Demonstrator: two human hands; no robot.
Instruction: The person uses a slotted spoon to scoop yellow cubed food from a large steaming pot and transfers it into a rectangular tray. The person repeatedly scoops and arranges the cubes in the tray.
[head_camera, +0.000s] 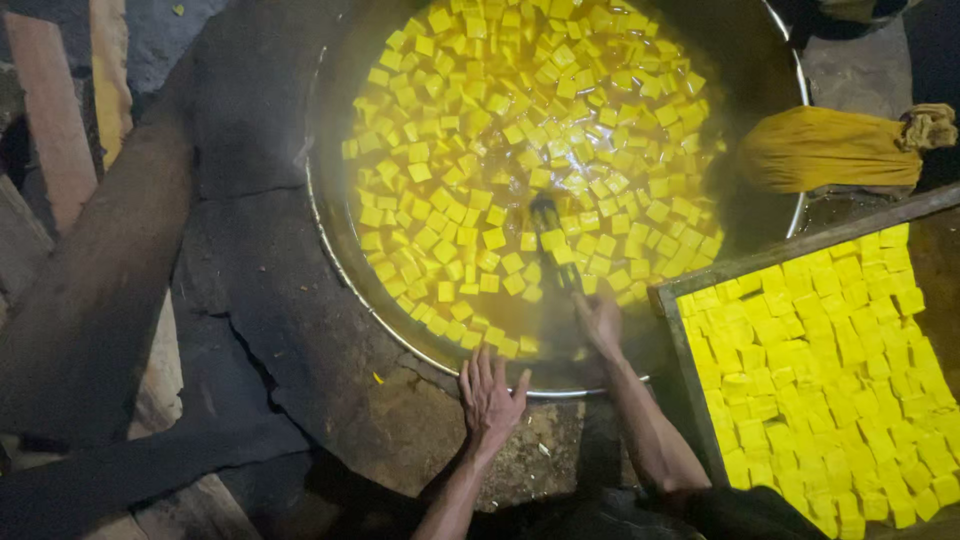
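Observation:
A big round metal pan (330, 215) is set into a dark stone stove and holds yellow liquid with several floating yellow tofu cubes (470, 160). My right hand (600, 322) is over the pan's near edge, shut on the handle of a dark ladle (553, 245) that reaches into the liquid. My left hand (490, 400) lies flat with fingers spread on the stove top, fingertips at the pan's rim, holding nothing.
A wooden tray (690, 365) packed with yellow tofu cubes sits at the right, overlapping the pan's edge. A yellow cloth bundle (830, 148) lies on the pan's right rim. Dark wooden planks (90, 310) and a cracked stove surface (270, 300) lie at the left.

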